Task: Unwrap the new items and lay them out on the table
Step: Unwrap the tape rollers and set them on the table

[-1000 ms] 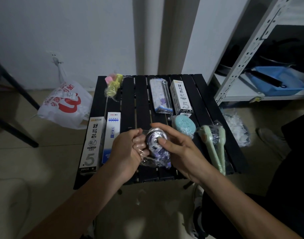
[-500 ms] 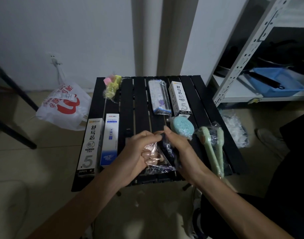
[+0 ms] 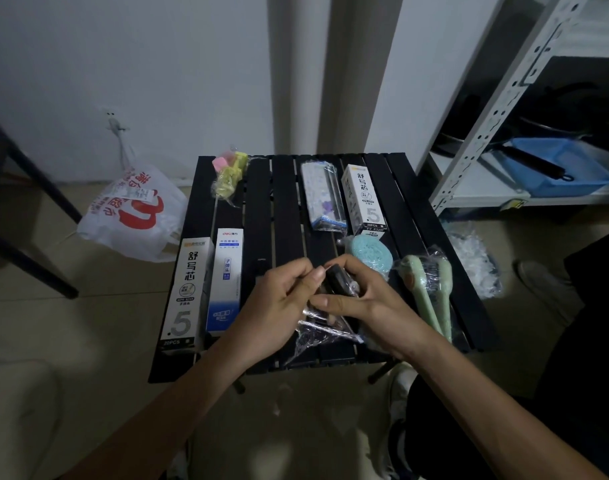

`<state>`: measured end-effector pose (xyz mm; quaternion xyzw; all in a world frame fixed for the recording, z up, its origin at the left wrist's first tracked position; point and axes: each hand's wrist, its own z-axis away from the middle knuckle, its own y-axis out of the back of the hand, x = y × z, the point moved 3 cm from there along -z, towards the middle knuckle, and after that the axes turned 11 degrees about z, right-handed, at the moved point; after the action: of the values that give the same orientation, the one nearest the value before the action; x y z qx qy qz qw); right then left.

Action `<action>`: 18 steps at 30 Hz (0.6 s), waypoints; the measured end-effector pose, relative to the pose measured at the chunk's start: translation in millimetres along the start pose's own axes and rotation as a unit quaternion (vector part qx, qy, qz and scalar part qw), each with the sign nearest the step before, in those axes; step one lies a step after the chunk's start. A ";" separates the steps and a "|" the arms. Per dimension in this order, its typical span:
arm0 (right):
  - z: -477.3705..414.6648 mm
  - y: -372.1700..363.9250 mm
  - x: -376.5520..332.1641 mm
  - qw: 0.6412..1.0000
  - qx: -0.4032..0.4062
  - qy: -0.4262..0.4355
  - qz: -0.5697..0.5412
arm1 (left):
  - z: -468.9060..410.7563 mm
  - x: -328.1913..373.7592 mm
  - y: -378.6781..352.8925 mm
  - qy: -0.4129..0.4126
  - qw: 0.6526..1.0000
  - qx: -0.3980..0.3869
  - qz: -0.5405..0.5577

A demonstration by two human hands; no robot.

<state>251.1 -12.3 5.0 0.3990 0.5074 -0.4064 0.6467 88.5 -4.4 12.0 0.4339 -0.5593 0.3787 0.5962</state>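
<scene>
Over the near half of the black slatted table (image 3: 289, 202), both hands hold a small dark item (image 3: 337, 282) in crinkled clear plastic wrap (image 3: 317, 332). My left hand (image 3: 279, 306) pinches the wrap at the item's left side. My right hand (image 3: 362, 299) curls round the item itself, thumb beneath it. Loose wrap hangs below the hands. Much of the item is hidden by fingers.
On the table lie two refill boxes (image 3: 189, 289) at left, a third box (image 3: 365, 199) and a wrapped case (image 3: 322, 195) at the back, yellow-pink wrapped pieces (image 3: 227, 174), a teal round item (image 3: 369, 252) and wrapped green utensils (image 3: 427, 292). A white bag (image 3: 130, 216) and a shelf (image 3: 504, 109) flank the table.
The item has been turned from showing its round purple face to its dark edge. My hands have closed in round it and the wrap now trails below them.
</scene>
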 end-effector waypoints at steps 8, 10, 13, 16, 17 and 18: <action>4.1 5.5 -2.6 1.000 -0.009 0.022 0.002 | 0.1 -6.8 7.0 0.035 0.994 0.093 0.054; 0.1 4.8 3.4 0.999 0.028 0.016 -0.005 | 0.8 -10.0 3.8 0.068 0.988 0.082 0.109; -5.1 6.7 7.6 0.994 0.093 0.006 -0.052 | -0.3 -10.9 -1.3 0.107 0.974 0.073 0.184; -5.7 6.0 5.7 0.990 0.124 0.003 -0.066 | 1.2 -7.5 -11.7 0.159 0.956 0.024 0.245; -5.4 4.2 5.9 0.990 0.120 -0.001 -0.073 | 2.3 -7.6 -13.1 0.167 0.959 0.007 0.228; -4.8 2.4 6.2 0.990 0.112 -0.007 -0.080 | 2.8 -8.1 -12.2 0.164 0.965 -0.009 0.206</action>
<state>252.7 -7.7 -1.6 0.4242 0.4845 -0.5139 0.5667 98.2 -10.9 2.7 0.2359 -0.5345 0.5539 0.5931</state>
